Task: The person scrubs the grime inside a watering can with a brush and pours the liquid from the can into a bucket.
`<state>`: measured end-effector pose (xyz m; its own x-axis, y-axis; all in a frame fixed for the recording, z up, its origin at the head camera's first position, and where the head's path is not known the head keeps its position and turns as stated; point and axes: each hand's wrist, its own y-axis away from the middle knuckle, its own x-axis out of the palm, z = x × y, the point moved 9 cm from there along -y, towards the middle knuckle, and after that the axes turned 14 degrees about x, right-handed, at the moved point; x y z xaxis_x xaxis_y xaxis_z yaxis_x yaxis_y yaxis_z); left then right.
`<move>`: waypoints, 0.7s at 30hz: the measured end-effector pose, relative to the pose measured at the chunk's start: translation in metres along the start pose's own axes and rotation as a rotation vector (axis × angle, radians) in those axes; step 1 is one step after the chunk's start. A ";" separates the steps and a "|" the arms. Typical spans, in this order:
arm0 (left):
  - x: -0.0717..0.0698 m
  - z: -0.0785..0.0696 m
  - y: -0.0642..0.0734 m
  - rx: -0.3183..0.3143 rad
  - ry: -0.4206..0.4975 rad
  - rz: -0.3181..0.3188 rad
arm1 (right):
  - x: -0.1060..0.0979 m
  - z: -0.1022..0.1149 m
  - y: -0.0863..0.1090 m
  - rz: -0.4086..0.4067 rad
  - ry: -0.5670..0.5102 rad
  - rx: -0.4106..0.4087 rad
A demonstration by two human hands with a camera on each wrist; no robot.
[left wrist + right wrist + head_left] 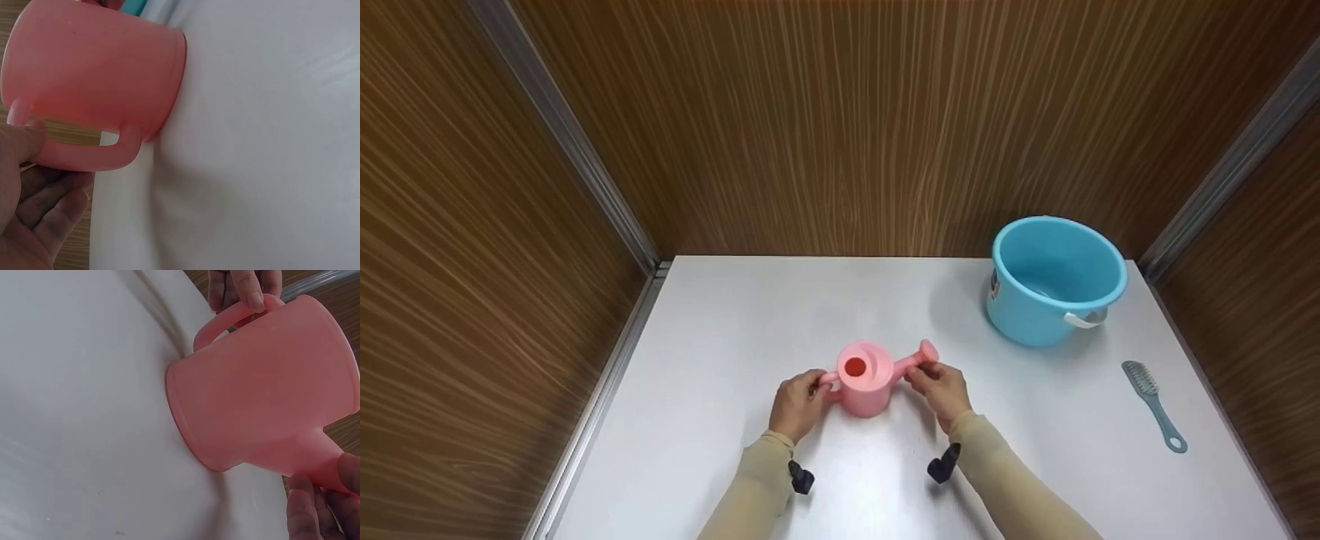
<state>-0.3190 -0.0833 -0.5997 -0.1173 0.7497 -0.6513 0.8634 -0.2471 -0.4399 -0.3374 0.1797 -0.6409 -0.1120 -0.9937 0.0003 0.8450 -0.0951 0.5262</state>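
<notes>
A pink toy watering can [864, 397] stands upright near the middle of the white table, its round opening facing up. My left hand [798, 405] pinches the can's handle [84, 157] between thumb and fingers on the left side. On the other side my right hand [941, 391] holds the spout [907, 365] just below its flared head, thumb on one face and fingers underneath. In the right wrist view the can's body [253, 388] fills the middle, with the left hand's fingers on the handle at the top.
A light blue bucket [1011, 315] with a white handle stands at the back right of the white table [720, 322]. Nearer the right edge lies a grey-blue brush [1156, 409] with pale bristles. Wood-grain panels [825, 127] wall the table at the back and sides.
</notes>
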 end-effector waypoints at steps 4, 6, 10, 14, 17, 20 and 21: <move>-0.009 0.006 0.003 -0.007 -0.004 -0.021 | 0.013 0.004 -0.003 -0.001 0.023 -0.012; -0.014 0.009 0.004 -0.001 -0.010 -0.039 | 0.019 0.007 -0.005 0.003 0.032 -0.022; -0.023 0.014 0.007 0.009 -0.029 -0.078 | 0.031 0.010 -0.007 0.019 0.040 -0.037; -0.029 0.018 0.009 0.000 -0.039 -0.101 | 0.042 0.013 -0.007 0.021 0.043 -0.032; -0.032 0.021 0.012 -0.014 -0.034 -0.110 | 0.048 0.015 -0.008 0.022 0.023 -0.044; -0.033 0.023 0.014 -0.021 -0.034 -0.111 | 0.052 0.016 -0.010 0.019 0.015 -0.051; -0.033 0.023 0.015 -0.022 -0.033 -0.111 | 0.054 0.016 -0.010 0.018 0.017 -0.051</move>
<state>-0.3131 -0.1260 -0.5989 -0.2283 0.7511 -0.6194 0.8550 -0.1497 -0.4966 -0.3604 0.1283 -0.6330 -0.0884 -0.9961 -0.0051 0.8722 -0.0799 0.4825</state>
